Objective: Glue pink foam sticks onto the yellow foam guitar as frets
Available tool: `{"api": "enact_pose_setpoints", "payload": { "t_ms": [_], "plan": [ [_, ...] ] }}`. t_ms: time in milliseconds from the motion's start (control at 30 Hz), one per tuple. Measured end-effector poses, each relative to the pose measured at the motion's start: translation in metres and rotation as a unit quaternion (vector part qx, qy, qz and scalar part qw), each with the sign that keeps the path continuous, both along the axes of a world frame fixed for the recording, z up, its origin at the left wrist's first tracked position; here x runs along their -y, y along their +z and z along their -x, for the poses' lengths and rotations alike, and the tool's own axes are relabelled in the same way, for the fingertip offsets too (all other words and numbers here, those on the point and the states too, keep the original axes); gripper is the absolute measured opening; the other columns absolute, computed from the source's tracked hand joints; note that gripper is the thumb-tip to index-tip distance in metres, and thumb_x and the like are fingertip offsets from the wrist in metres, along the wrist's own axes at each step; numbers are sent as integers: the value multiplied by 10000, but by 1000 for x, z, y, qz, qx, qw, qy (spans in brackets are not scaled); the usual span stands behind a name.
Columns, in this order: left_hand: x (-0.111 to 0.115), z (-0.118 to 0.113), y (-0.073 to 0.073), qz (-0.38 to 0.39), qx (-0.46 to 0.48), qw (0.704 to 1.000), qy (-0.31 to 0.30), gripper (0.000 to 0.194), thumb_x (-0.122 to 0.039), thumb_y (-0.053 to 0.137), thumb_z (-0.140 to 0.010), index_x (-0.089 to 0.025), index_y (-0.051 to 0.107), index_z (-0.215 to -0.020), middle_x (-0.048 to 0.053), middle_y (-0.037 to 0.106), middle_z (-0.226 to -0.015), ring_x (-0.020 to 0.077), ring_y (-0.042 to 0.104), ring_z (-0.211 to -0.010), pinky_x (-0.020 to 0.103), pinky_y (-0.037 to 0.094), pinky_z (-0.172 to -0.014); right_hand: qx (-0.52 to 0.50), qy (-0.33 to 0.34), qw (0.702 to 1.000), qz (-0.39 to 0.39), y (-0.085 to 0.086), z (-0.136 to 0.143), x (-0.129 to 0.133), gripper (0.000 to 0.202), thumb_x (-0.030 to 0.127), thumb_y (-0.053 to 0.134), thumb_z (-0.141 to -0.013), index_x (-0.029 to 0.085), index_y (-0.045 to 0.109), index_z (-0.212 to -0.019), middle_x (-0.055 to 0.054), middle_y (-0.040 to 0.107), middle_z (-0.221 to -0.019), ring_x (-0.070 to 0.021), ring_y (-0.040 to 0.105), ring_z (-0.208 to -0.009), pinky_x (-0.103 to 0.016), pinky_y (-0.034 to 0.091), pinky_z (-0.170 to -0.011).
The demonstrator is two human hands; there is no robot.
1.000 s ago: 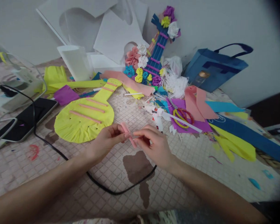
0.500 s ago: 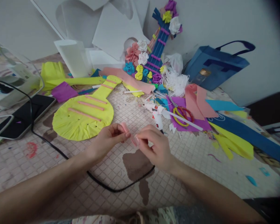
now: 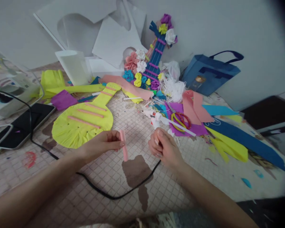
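Between the thumb and fingers of my left hand point(image 3: 110, 141) is a narrow pink paper strip point(image 3: 124, 147), its lower end hanging over the table. My right hand point(image 3: 163, 145) is apart from the strip, its fingers curled closed; whether anything is inside them is hidden. Just beyond that hand lies a white glue gun point(image 3: 157, 117) with a glue stick out of its back, its handle partly covered by the hand. To the left of my left hand rests a yellow paper-covered guitar shape point(image 3: 83, 131) with several pink strips across its body and neck.
A blue paper guitar with flowers point(image 3: 154, 61) leans at the back. Scissors point(image 3: 179, 122) lie on purple paper at right, near a blue bag point(image 3: 209, 74). A black cable point(image 3: 104, 191) loops across the front. A phone point(image 3: 21, 125) and white paper roll point(image 3: 72, 68) are at left.
My right hand has let go of the pink strip and moved right, fingers curling in. The strip now hangs from my left hand alone. The view has shifted slightly.
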State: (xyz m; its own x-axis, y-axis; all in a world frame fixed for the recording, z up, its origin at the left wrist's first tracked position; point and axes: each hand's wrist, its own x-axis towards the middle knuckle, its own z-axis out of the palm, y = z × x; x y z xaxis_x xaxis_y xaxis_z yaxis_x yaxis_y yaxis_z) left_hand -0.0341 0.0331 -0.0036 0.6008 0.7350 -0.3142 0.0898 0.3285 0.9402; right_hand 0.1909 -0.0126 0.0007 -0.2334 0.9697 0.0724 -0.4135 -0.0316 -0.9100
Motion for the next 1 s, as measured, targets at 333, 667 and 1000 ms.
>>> {"api": "enact_pose_setpoints", "payload": {
  "t_ms": [333,667,1000],
  "plan": [
    [-13,20,4,52,8,997,-55,277,-368,744,-685,-153,578,-743,-23,535,-689,86,454,-634,208,355,-604,375,-15,907,-191,-5,-1,2,183,35,428,-753,207,492,-765,21,524,-732,-103,514,-635,-233,411,-596],
    [-10,12,-5,49,29,998,17,254,-342,748,-683,-151,606,-773,-25,529,-713,88,438,-651,219,370,-629,655,33,745,-119,7,-74,-18,221,308,546,-828,191,504,-646,42,514,-559,-101,456,-523,-220,266,-484],
    [-8,10,-9,62,50,996,40,238,-316,751,-686,-153,604,-780,-27,536,-716,83,450,-654,207,378,-636,626,-135,758,-122,-13,-103,-48,165,166,389,-772,200,529,-693,-13,592,-670,-159,555,-612,-260,399,-557]
  ]
}}
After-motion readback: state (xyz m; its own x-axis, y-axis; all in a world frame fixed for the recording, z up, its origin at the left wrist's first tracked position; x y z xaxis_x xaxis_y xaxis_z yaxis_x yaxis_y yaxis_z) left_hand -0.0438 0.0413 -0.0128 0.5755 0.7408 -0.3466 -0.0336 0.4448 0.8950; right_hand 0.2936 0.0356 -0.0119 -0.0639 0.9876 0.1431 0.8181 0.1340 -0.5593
